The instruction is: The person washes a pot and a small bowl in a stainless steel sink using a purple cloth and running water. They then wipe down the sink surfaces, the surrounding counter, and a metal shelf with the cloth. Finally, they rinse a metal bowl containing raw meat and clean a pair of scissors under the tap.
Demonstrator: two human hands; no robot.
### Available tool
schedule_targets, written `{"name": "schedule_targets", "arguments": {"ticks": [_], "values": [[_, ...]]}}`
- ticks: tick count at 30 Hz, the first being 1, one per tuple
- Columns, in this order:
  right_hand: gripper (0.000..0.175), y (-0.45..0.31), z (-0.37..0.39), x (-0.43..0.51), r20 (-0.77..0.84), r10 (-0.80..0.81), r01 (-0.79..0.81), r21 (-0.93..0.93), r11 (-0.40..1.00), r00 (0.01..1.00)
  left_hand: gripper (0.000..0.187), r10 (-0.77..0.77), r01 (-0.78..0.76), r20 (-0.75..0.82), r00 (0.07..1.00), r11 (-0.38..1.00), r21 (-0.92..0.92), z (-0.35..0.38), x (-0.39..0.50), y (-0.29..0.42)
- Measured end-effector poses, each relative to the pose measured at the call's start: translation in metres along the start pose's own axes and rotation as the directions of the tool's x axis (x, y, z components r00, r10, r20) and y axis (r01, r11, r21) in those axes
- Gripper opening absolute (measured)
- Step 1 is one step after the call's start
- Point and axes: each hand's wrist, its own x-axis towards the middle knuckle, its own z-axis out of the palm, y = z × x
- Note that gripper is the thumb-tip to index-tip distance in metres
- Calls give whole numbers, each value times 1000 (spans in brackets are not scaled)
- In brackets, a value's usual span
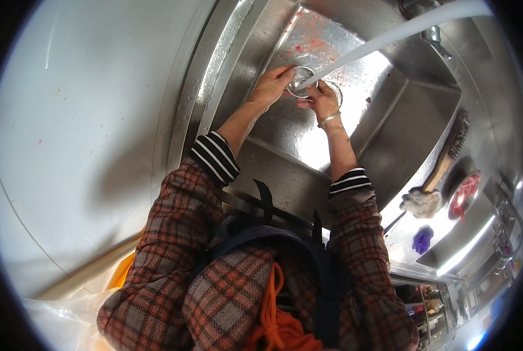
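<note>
Over the basin of a stainless steel sink (261,175), my left hand (268,89) grips the left rim of a small round metal strainer or dish (302,79); its exact kind is unclear. My right hand (325,103) holds the same piece from its right side, fingers curled under it. A pale hose or stream of water (375,44) comes down from the upper right and ends at this piece. Just behind my right hand a round drain rim (339,94) partly shows. Reddish scraps (316,44) lie on the basin floor beyond my hands.
Right of the basin lie a wire brush with a wooden handle (443,164), a whitish wad or glove (421,202), a purple cloth or glove (422,240) and a dish with red matter (463,195). A faucet (437,41) stands at the upper right. A smooth light worktop (81,109) borders the sink's left.
</note>
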Motion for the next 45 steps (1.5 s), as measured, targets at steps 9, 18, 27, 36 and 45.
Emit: {"name": "schedule_targets", "arguments": {"ticks": [9,18,27,36,45], "values": [[51,27,16,4,-95,-33,13,-208,978,995,53,-188,172,-141,972,978,-122,-5,-2,-24],[25,31,24,-2,-1,-76,69,-426,902,997,49,-195,178,-99,976,971,-158,-12,-6,-27],[23,20,9,-4,56,384,-388,159,908,922,37,-46,46,25,999,999,-8,-6,-21,-3],[19,28,3,-2,347,377,-500,408,764,859,63,180,-211,210,961,968,133,4,-36,14],[29,14,10,-24,-80,248,-201,375,905,966,70,355,-261,-20,935,723,640,18,-38,12]]}}
